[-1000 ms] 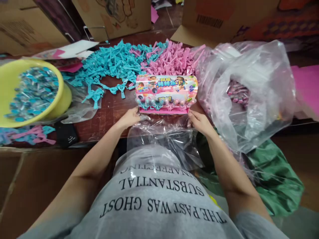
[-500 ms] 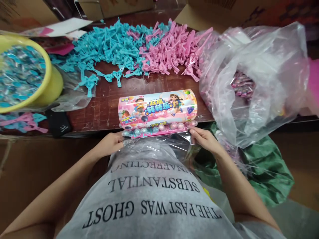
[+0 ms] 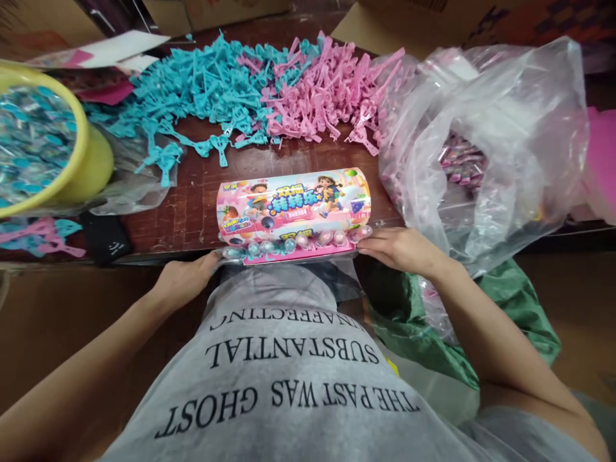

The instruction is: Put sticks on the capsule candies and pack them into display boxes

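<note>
A pink printed candy display box (image 3: 293, 205) with a row of round sweets along its front lies at the near edge of the dark wooden table (image 3: 192, 205). My left hand (image 3: 185, 279) grips its left end together with a clear plastic bag (image 3: 337, 285) that hangs below the box. My right hand (image 3: 402, 249) holds the box's right end, fingers closed along the edge.
Heaps of blue sticks (image 3: 202, 90) and pink sticks (image 3: 322, 96) cover the far table. A yellow bowl (image 3: 91, 167) of blue wrapped sweets stands left. A large clear bag (image 3: 486, 147) of pink sweets sits right, a green bag (image 3: 433, 346) below it. Cardboard boxes surround the table.
The box has been pulled from mid-table to the near edge, toward my body. The clear bag that lay spread before it is now bunched under it.
</note>
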A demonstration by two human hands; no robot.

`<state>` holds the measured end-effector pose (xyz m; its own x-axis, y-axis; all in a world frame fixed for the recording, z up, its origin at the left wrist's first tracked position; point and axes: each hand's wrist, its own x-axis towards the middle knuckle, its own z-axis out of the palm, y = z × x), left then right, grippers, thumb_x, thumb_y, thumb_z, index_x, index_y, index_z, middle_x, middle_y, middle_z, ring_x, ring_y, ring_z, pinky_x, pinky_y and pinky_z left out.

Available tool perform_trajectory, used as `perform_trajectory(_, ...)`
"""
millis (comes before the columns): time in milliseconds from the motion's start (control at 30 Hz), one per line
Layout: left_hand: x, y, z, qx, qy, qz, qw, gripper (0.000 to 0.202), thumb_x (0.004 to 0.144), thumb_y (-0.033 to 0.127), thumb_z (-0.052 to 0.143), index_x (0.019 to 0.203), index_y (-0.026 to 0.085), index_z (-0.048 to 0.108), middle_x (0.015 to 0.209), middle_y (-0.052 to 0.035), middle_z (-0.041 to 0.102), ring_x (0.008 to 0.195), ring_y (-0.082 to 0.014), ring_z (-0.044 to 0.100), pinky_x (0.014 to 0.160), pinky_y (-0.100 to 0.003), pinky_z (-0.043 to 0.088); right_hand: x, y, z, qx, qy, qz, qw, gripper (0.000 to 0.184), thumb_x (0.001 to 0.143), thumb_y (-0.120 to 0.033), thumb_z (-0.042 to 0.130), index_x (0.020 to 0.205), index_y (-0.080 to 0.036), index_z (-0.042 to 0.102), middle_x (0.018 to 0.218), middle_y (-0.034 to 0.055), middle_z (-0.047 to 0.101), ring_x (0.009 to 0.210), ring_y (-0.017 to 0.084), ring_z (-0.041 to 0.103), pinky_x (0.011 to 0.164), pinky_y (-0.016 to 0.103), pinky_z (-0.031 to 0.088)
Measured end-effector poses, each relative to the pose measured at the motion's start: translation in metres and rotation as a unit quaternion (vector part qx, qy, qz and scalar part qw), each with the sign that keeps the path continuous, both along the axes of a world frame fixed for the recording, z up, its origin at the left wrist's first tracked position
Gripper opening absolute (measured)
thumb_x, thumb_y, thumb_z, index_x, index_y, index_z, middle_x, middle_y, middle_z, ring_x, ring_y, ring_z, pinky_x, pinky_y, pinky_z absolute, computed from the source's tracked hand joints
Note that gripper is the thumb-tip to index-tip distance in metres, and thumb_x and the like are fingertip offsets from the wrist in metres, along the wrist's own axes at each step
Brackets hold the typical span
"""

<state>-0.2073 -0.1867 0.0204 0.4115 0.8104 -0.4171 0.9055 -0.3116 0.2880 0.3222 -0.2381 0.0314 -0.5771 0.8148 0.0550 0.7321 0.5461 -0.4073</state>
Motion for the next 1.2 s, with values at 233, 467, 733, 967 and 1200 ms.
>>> perform_trajectory(233, 0.013, -0.004, 0.009, -0.030, -0.087, -0.008, 0.996, 0.028, 0.093, 0.038, 0.056, 0.113, 0.027, 0.071, 0.134, -0.0077, 0.077, 0.116, -0.0334, 0.075, 0.097, -0.041, 0.057, 0.004, 0.015, 0.018, -0.060, 0.086, 0.022, 0.994, 0.032, 0.107, -0.048, 0.058, 0.105, -0.029, 0.084, 0.109, 0.0041, 0.085, 0.098, 0.025, 0.082, 0.091, 0.040, 0.065)
perform_trajectory(467, 0.030, -0.004, -0.005, -0.111, -0.240, 0.057, 0.963, 0.019, 0.091, 0.036, 0.068, 0.103, 0.024, 0.075, 0.100, -0.0060, 0.079, 0.078, -0.0204, 0.073, 0.078, -0.031, 0.059, 0.018, 0.024, 0.026, -0.102, 0.171, -0.009, 0.980, 0.014, 0.097, -0.043, 0.071, 0.101, -0.042, 0.085, 0.113, 0.0040, 0.083, 0.101, 0.032, 0.080, 0.096, 0.052, 0.065)
perform_trajectory(733, 0.015, 0.027, 0.023, 0.105, -0.444, 0.060, 0.888, 0.030, 0.086, 0.051, 0.086, 0.086, 0.023, 0.077, 0.130, -0.0110, 0.070, 0.119, -0.0257, 0.066, 0.111, -0.041, 0.054, 0.013, 0.036, 0.024, -0.126, 0.291, -0.036, 0.948, 0.006, 0.090, -0.036, 0.080, 0.093, -0.040, 0.082, 0.102, 0.0062, 0.073, 0.095, 0.029, 0.070, 0.088, 0.049, 0.059)
perform_trajectory(967, 0.069, 0.057, -0.022, 0.002, -0.687, 0.233, 0.689, 0.048, 0.070, 0.059, 0.098, 0.095, 0.024, 0.077, 0.101, -0.0038, 0.073, 0.084, -0.0167, 0.071, 0.076, -0.028, 0.061, -0.041, 0.050, -0.028, -0.085, 0.613, -0.215, 0.755, 0.048, 0.071, -0.067, 0.087, 0.069, -0.027, 0.060, 0.085, 0.0010, 0.058, 0.073, 0.019, 0.058, 0.071, 0.037, 0.055)
perform_trajectory(1200, 0.092, 0.053, -0.037, 0.001, -0.736, 0.310, 0.602, 0.047, 0.072, 0.056, 0.099, 0.083, 0.023, 0.067, 0.066, 0.0062, 0.060, 0.050, -0.0066, 0.051, 0.046, -0.017, 0.042, -0.069, 0.068, -0.040, -0.034, 0.663, -0.304, 0.683, 0.045, 0.074, -0.061, 0.090, 0.080, -0.028, 0.060, 0.102, -0.0019, 0.071, 0.096, 0.019, 0.070, 0.090, 0.035, 0.060)
